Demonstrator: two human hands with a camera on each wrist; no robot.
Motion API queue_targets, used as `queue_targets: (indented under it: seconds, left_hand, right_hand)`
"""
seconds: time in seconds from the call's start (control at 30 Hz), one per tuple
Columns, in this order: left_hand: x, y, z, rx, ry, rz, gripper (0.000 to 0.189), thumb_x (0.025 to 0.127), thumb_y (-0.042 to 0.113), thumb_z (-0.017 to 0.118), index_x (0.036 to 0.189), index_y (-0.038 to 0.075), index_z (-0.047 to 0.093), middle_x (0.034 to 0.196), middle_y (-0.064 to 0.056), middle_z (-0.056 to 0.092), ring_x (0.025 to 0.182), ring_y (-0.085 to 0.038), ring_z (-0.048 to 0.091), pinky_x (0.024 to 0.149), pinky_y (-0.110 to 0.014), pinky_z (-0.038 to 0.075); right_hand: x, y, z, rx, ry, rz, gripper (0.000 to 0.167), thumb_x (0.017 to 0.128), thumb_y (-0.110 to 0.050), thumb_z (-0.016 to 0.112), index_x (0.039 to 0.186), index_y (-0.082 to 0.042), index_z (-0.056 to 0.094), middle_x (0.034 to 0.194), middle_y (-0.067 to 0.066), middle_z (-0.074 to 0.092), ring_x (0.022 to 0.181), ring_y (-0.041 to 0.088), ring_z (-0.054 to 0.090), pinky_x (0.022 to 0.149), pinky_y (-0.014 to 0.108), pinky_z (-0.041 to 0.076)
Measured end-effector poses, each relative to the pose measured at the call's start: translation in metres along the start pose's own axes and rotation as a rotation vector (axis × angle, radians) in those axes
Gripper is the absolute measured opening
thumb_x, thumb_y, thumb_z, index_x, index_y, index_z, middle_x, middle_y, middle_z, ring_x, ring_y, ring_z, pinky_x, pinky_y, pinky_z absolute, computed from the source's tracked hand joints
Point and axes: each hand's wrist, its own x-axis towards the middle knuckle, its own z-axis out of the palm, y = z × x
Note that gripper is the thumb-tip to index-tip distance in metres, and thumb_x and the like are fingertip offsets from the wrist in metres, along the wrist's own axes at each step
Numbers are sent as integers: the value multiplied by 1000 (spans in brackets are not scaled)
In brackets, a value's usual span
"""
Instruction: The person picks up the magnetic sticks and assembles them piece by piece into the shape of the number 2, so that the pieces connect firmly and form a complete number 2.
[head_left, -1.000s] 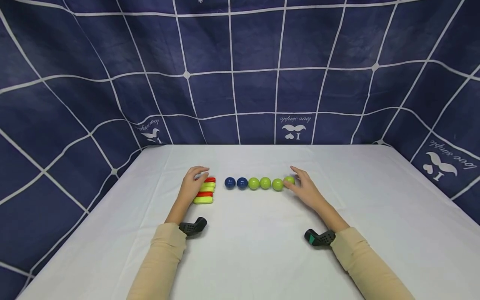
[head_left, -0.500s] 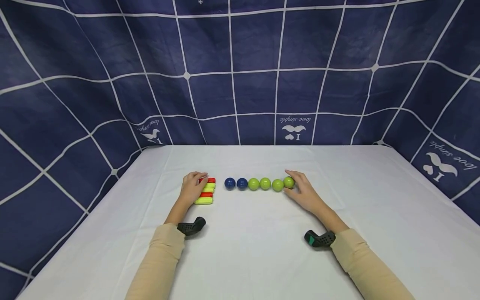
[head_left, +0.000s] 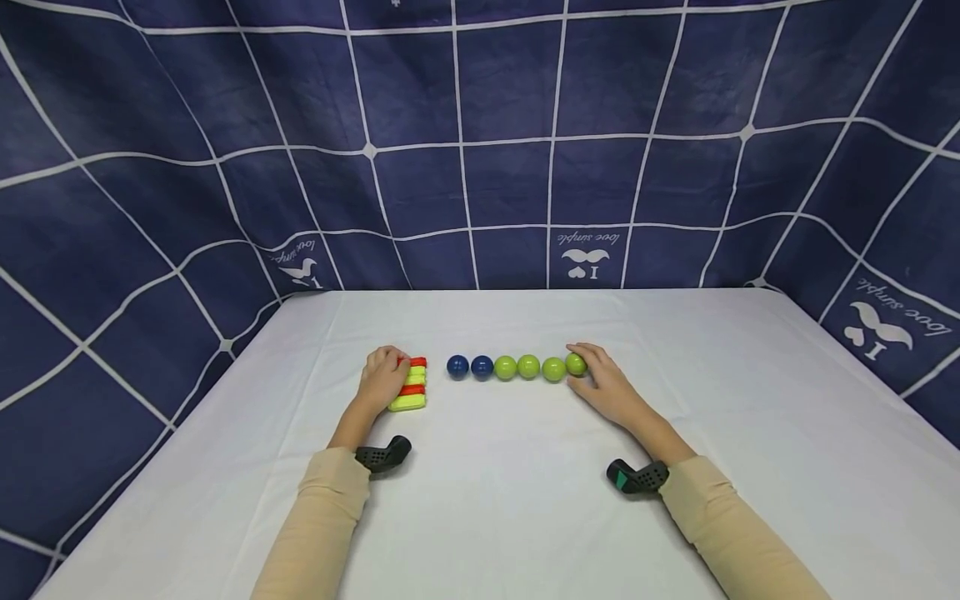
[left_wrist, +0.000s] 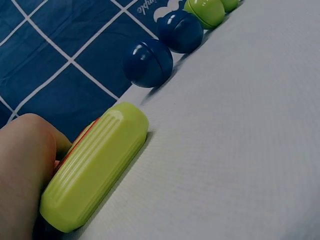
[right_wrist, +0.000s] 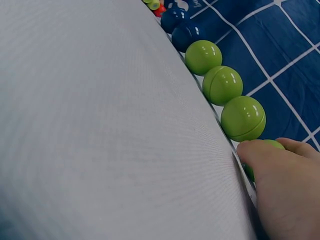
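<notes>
In the head view, my left hand [head_left: 381, 382] reaches over a row of red and yellow-green bars, its fingers bent down onto the farthest red bar [head_left: 417, 362]. The nearest yellow-green bar [left_wrist: 95, 167] is ribbed with blunt ends; it hides my left fingertips in the left wrist view. My right hand [head_left: 609, 390] holds the rightmost green ball [head_left: 576, 364] between thumb and fingers, and the ball rests at the end of a line. Several green balls [head_left: 528, 367] and two blue balls [head_left: 457, 367] make up that line, each with a seam around it.
A white cloth [head_left: 495, 492] covers the table. Behind it and at both sides hangs a dark blue curtain [head_left: 510, 183] with white grid lines. Black devices [head_left: 384, 455] are strapped at both wrists. A gap separates the bars from the first blue ball.
My left fingers have come down onto the far red bar. My right hand has moved slightly left and its fingers have closed around the end green ball.
</notes>
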Motion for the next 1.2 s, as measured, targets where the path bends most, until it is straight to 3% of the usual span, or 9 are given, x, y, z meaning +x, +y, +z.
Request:
queue_targets:
  seconds: [0.2, 0.4, 0.53, 0.63, 0.77, 0.87, 1.03, 1.2]
  left_hand:
    - [0, 2, -1, -2, -5, -9, 36, 96, 24, 30, 114, -2, 47, 132, -18, 30, 128, -32, 18, 106, -47, 15]
    - [3, 1, 1, 13, 30, -13, 37, 96, 23, 31, 119, -3, 43, 124, -19, 36, 122, -33, 24, 103, -47, 21]
    - [3, 4, -1, 40, 83, -1, 35, 97, 23, 32, 119, -2, 42, 121, -19, 42, 119, -33, 30, 101, -48, 25]
    - [2, 10, -4, 46, 160, 26, 33, 98, 23, 34, 120, 0, 43, 118, -18, 48, 114, -32, 37, 98, -48, 28]
    - [-2, 24, -6, -55, 269, 85, 31, 97, 25, 38, 118, 3, 46, 107, -15, 56, 104, -30, 45, 92, -45, 32]
    - [-7, 43, -4, -176, 288, 159, 30, 96, 28, 42, 117, 7, 49, 100, -14, 57, 95, -27, 47, 83, -40, 36]
    - [-20, 83, 9, -347, 203, 293, 26, 92, 26, 51, 111, 9, 57, 92, -11, 59, 76, -22, 47, 66, -29, 38]
    - [-36, 106, 32, -437, 26, 331, 21, 87, 26, 59, 103, 12, 62, 84, -6, 62, 69, -13, 47, 59, -21, 38]
  right_hand:
    - [0, 1, 1, 3, -4, 16, 51, 89, -17, 55, 135, -7, 36, 138, 21, 35, 130, 38, 32, 106, 52, 26]
    - [1, 1, 0, 4, 17, 29, 47, 88, -14, 57, 129, -2, 39, 131, 22, 40, 126, 37, 37, 105, 50, 29]
    - [2, 0, -1, 15, 33, 44, 43, 86, -12, 58, 125, -1, 42, 126, 22, 40, 120, 37, 41, 102, 50, 32]
    - [2, -1, -1, 23, 38, 60, 42, 86, -13, 59, 123, -1, 44, 123, 21, 40, 117, 36, 44, 101, 49, 34]
    - [1, -3, -2, 24, 39, 64, 41, 86, -15, 59, 122, -1, 45, 121, 21, 38, 115, 37, 46, 99, 50, 35]
    - [1, -4, -2, 13, 43, 65, 42, 86, -16, 59, 123, -2, 44, 121, 21, 39, 114, 36, 46, 98, 50, 36]
    - [2, -2, -2, 10, 53, 71, 46, 86, -15, 60, 125, -1, 42, 123, 21, 40, 115, 35, 46, 100, 49, 35]
    - [3, -3, -2, 18, 52, 83, 45, 86, -14, 59, 125, 0, 42, 127, 22, 43, 119, 37, 43, 102, 49, 32]
